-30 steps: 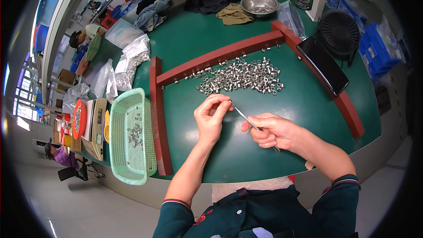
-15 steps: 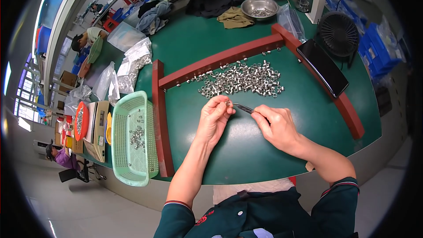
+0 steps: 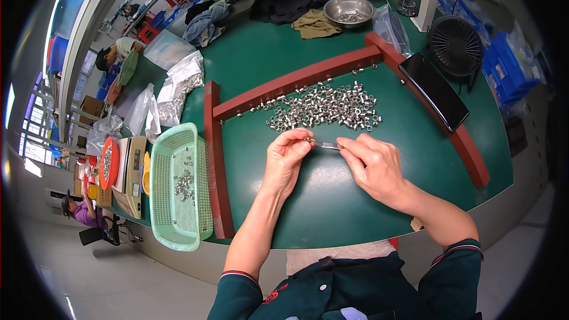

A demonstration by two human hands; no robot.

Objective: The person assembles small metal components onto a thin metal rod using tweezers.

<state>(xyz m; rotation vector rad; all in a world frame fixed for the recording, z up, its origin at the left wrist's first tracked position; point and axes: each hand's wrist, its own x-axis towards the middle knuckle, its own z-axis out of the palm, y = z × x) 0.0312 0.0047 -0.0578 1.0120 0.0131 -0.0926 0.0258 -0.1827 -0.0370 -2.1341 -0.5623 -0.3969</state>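
My left hand pinches a small metal ring between thumb and fingertips. My right hand is closed around a slim metal hand tool, whose exact kind I cannot make out. The tool's tip meets the ring, or nearly so; whether it sits inside cannot be seen. Just beyond my hands lies a heap of small shiny metal rings on the green table. To the left, a light green plastic basket holds several similar metal pieces.
A dark red frame borders the heap. A black phone leans on its right bar, near a black fan. Further back stand a metal bowl and cloths. Bagged parts and a scale are leftward. Two people sit beyond.
My right hand has turned slightly, and the tool now shows a flatter, brighter side. My left fingers have shifted a little around the ring. The heap and basket look the same.
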